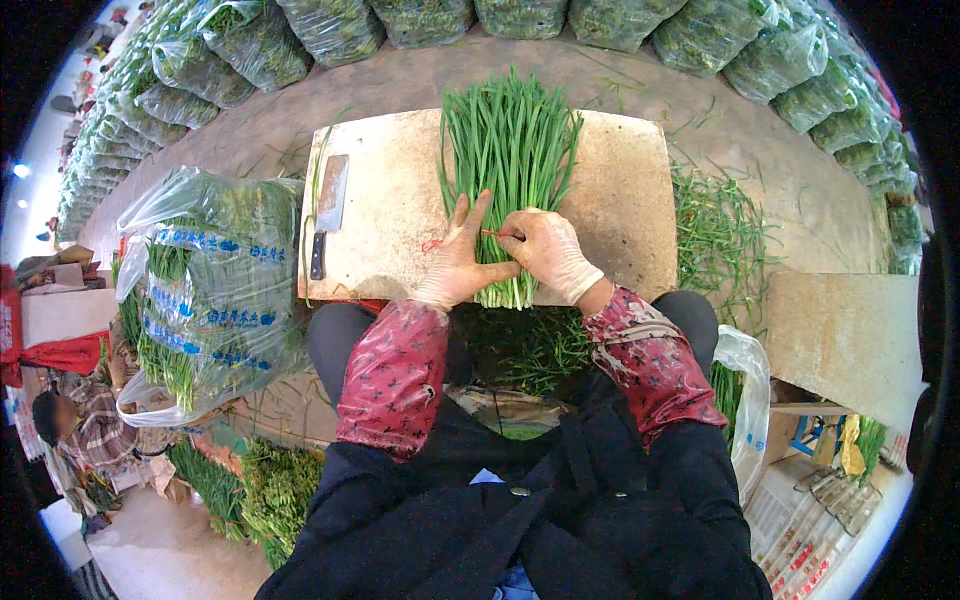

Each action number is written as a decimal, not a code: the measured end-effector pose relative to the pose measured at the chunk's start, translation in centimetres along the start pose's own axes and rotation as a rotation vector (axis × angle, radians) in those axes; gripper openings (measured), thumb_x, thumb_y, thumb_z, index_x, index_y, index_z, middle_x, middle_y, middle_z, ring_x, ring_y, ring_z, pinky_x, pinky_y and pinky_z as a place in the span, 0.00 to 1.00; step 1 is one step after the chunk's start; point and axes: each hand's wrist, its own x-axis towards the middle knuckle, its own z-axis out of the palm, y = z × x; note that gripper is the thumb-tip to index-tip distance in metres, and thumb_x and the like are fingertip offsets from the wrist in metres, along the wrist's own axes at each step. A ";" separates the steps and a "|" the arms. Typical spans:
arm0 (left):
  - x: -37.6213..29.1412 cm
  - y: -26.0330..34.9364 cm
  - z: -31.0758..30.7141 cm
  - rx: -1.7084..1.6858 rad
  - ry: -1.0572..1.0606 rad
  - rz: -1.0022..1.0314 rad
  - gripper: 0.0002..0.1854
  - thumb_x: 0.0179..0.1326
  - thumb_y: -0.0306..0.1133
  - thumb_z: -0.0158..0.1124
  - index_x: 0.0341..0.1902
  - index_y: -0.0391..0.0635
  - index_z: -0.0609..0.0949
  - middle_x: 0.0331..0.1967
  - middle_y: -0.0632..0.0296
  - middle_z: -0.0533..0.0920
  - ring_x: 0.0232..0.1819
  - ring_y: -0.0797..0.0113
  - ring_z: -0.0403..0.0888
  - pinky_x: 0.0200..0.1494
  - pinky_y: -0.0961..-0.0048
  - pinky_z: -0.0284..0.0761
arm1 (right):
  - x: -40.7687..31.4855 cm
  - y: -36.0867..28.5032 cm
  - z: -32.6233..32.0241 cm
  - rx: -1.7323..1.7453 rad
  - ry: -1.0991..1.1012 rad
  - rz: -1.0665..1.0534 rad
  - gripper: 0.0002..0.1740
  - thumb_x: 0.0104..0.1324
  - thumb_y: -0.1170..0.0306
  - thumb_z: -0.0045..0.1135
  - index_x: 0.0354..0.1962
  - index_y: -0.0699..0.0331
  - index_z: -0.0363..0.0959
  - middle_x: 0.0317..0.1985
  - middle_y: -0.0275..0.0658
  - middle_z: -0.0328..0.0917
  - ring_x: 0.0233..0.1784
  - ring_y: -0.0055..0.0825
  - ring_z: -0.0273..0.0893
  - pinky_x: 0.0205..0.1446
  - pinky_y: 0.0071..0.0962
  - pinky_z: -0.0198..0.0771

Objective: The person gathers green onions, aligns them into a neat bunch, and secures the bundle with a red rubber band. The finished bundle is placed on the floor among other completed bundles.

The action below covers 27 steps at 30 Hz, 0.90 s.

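Observation:
A bundle of long green leafy stalks, seemingly garlic chives (pixel 514 142), lies across a worn board (pixel 622 202) with its pale cut ends towards me. My left hand (pixel 466 251), in a thin pale glove, is spread flat on the lower part of the bundle, fingers apart. My right hand (pixel 547 247), gloved too, pinches a thin red tie (pixel 491 233) between thumb and forefinger on top of the stalks. Another bit of red tie shows by the left hand. A cleaver (pixel 332 195) with a black handle lies at the board's left side.
A clear plastic bag of greens (pixel 225 285) stands left of the board. Loose leaves (pixel 716 232) litter the floor at right. Filled bags (pixel 330 30) line the far side. A person (pixel 94 427) is at far left. Another board (pixel 840 330) stands at right.

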 end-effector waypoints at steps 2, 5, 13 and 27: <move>-0.7 -1.4 -2.1 -0.068 0.026 0.088 0.59 0.53 0.42 0.82 0.86 0.47 0.59 0.83 0.41 0.61 0.86 0.41 0.53 0.79 0.51 0.64 | 0.0 0.0 -0.2 0.002 -0.001 -0.007 0.11 0.64 0.62 0.68 0.37 0.60 0.87 0.36 0.45 0.85 0.43 0.48 0.85 0.47 0.46 0.78; -1.1 -3.7 -4.4 -0.492 0.193 -0.217 0.48 0.53 0.37 0.80 0.79 0.46 0.71 0.76 0.47 0.74 0.79 0.46 0.69 0.72 0.56 0.74 | 0.0 0.2 -0.3 0.005 -0.010 0.002 0.10 0.64 0.60 0.67 0.36 0.55 0.87 0.37 0.45 0.86 0.44 0.48 0.86 0.50 0.47 0.80; -2.4 -6.3 -4.8 0.428 0.172 -0.587 0.14 0.62 0.41 0.69 0.51 0.55 0.90 0.44 0.49 0.91 0.49 0.46 0.89 0.55 0.53 0.83 | 0.2 0.4 -0.1 0.024 -0.023 -0.007 0.09 0.63 0.61 0.67 0.35 0.57 0.86 0.35 0.44 0.84 0.43 0.48 0.85 0.48 0.48 0.78; -1.4 -5.0 -3.3 0.459 0.149 -0.613 0.07 0.58 0.38 0.70 0.39 0.53 0.90 0.40 0.49 0.90 0.48 0.44 0.89 0.52 0.50 0.83 | 0.2 0.6 -0.1 0.041 -0.004 -0.037 0.10 0.62 0.64 0.69 0.36 0.61 0.86 0.35 0.45 0.85 0.41 0.47 0.85 0.47 0.45 0.78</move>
